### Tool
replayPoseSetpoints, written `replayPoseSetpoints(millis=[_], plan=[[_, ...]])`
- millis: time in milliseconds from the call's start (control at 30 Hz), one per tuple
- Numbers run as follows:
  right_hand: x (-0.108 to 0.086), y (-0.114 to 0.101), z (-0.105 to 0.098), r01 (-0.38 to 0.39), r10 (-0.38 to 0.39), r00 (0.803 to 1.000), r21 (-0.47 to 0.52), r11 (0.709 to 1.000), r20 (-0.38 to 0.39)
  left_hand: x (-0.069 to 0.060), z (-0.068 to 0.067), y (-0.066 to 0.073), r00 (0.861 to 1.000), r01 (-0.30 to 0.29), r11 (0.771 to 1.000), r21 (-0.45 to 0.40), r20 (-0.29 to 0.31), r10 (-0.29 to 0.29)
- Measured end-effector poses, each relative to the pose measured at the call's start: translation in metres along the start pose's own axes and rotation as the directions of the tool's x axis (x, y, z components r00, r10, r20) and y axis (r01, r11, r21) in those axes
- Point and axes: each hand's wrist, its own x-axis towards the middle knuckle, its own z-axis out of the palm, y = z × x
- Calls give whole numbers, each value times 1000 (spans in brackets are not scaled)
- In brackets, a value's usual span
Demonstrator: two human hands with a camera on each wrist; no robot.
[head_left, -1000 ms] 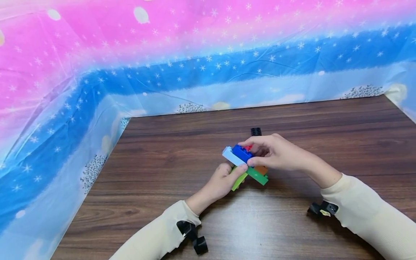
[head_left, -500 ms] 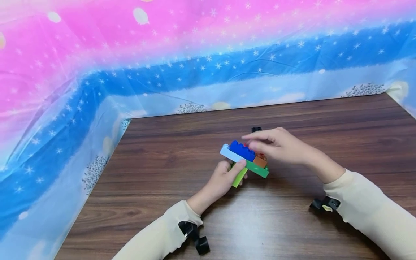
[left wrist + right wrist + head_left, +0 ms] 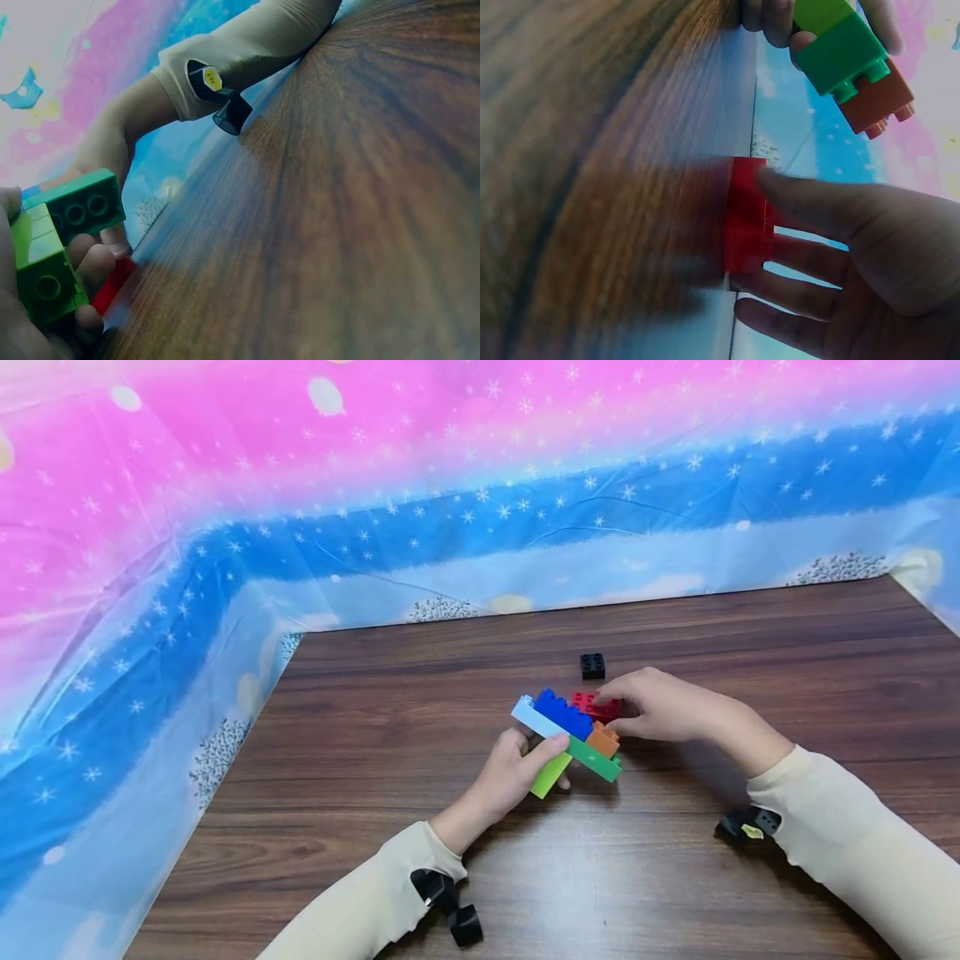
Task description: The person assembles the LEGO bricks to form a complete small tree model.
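Observation:
My left hand (image 3: 517,772) holds a built-up piece of toy building bricks above the table, its thumb on the near side. The piece has a light blue brick (image 3: 536,719), a dark blue brick (image 3: 564,714), an orange brick (image 3: 603,739), a green brick (image 3: 592,757) and a lime brick (image 3: 551,776) sticking down. Just behind it, a red brick (image 3: 583,700) lies on the table. My right hand (image 3: 675,706) has its thumb and fingers around this red brick (image 3: 746,217); the thumb touches one end. Part of the red brick is hidden by the fingers.
A black brick (image 3: 592,666) with studs up lies on the wooden table (image 3: 420,685), beyond the red one. A snowflake-patterned cloth (image 3: 450,527) hangs along the table's back and left edges. Black camera mounts (image 3: 450,910) sit at both wrists.
My right hand has left the dark blue brick, lifted away, and come down at the red brick. My left hand keeps its hold on the built piece, which has barely shifted.

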Motion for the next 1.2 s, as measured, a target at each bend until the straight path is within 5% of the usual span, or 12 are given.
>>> replayPoseSetpoints(millis=[200,333,633,1200], plan=[[-1,-7,-7,-92,91,994,10,996,59,1,-1,-2,1000,-14,1000,9,12,14],[-7,-8,-17,-95,83,990,105,990,113,0,-1,-3,1000,-21,999,29,18,20],[-10,-14,-32,-4,33,998,426,905,-61,0,-2,-2,999,-27,998,63,38,25],[-6,-35,-22,72,-15,993,491,868,-118,-1,-3,-1,999,-14,996,93,44,10]])
